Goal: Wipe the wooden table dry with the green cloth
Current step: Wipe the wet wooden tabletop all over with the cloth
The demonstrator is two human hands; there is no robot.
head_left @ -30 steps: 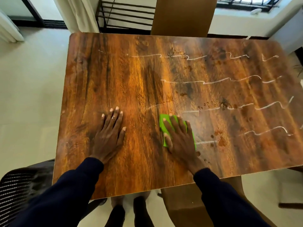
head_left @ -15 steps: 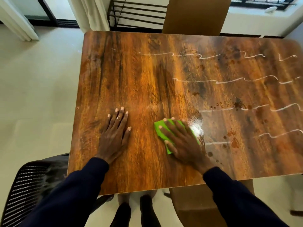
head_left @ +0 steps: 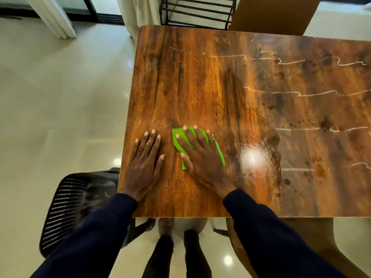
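Observation:
The wooden table [head_left: 200, 77] fills the middle and right of the head view. A small green cloth [head_left: 178, 140] lies flat on its near left part, and my right hand [head_left: 200, 153] presses down on it with fingers spread. Just left of the cloth, my left hand [head_left: 145, 161] rests flat on the bare wood, fingers apart, holding nothing. White wavy streaks of liquid [head_left: 301, 94] and dark droplets [head_left: 321, 125] cover the right half of the table. A glossy smear [head_left: 253, 157] shines to the right of the cloth.
A black mesh chair [head_left: 66, 207] stands at the table's near left corner. A brown chair [head_left: 271, 13] sits at the far side, another brown seat [head_left: 301, 237] under the near edge. A black metal rack [head_left: 196, 11] and curtains are behind. My legs show below.
My right hand has slid the green cloth leftward across the table until it is close beside my left hand. The view has shifted left; my left hand stays planted.

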